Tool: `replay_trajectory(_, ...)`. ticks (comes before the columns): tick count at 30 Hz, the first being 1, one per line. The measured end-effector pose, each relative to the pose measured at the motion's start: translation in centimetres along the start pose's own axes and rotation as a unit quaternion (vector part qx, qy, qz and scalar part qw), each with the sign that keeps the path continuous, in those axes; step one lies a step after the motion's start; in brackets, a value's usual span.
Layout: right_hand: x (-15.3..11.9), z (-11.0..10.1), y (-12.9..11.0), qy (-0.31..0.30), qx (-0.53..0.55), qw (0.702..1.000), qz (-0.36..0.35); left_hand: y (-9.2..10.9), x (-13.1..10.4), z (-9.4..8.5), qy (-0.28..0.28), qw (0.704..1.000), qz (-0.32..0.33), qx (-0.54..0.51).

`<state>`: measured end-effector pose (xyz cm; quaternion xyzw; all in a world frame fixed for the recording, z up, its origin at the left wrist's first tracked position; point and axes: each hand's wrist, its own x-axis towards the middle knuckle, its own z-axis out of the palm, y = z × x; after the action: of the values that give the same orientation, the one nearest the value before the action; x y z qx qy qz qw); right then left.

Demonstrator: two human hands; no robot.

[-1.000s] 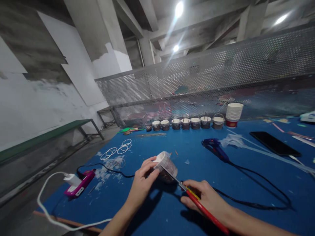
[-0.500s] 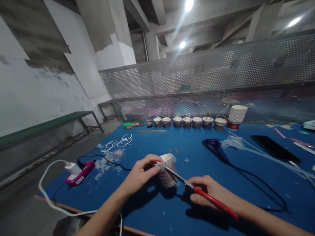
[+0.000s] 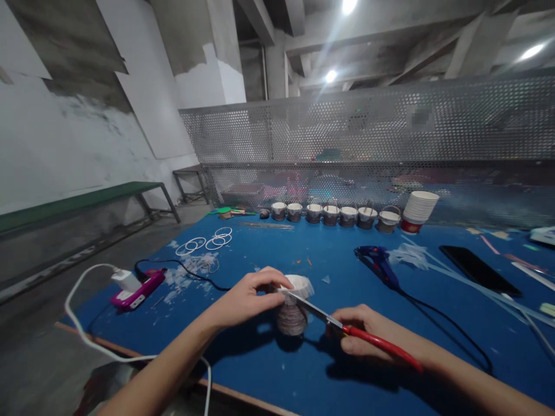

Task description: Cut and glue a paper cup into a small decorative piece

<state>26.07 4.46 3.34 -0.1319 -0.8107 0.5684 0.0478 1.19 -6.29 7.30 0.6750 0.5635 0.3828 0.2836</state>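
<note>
A small paper cup (image 3: 292, 319) wound with brownish cord stands in front of me, with whitish sheer material around its rim. My left hand (image 3: 255, 293) pinches the rim at its left side between thumb and fingers. Red-handled scissors (image 3: 377, 341) are in my right hand (image 3: 362, 332), their blades pointing left at the sheer material just below the rim, close to my left fingertips. Whether the blades touch the material is hard to tell.
A blue glue gun (image 3: 379, 266) and a black phone (image 3: 479, 270) lie to the right. Several finished-looking small buckets (image 3: 332, 215) line the back beside stacked paper cups (image 3: 420, 208). A purple power strip (image 3: 137, 290), white rings (image 3: 191, 247) and scraps sit left.
The scissor blades now lie flatter against the rim material, and the cup looks more upright. My left hand keeps its hold on the rim. The camera view has shifted slightly.
</note>
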Motion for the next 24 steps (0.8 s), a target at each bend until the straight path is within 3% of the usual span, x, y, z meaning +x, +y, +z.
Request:
replay_trajectory(7,0.0,0.0,0.8,-0.001,-0.022,1.0,-0.003,0.3,0.0,-0.2,-0.02,0.999,0.034,0.031)
replay_trajectory(15,-0.2,-0.1,-0.3,-0.017,-0.034,0.999,0.009,0.3,0.2,-0.7,-0.061,0.996,0.056,0.036)
replay_trajectory(24,-0.4,-1.0,-0.1,-0.063,-0.051,0.996,0.04,0.5,0.8,-1.4,-0.142,0.984,0.078,0.069)
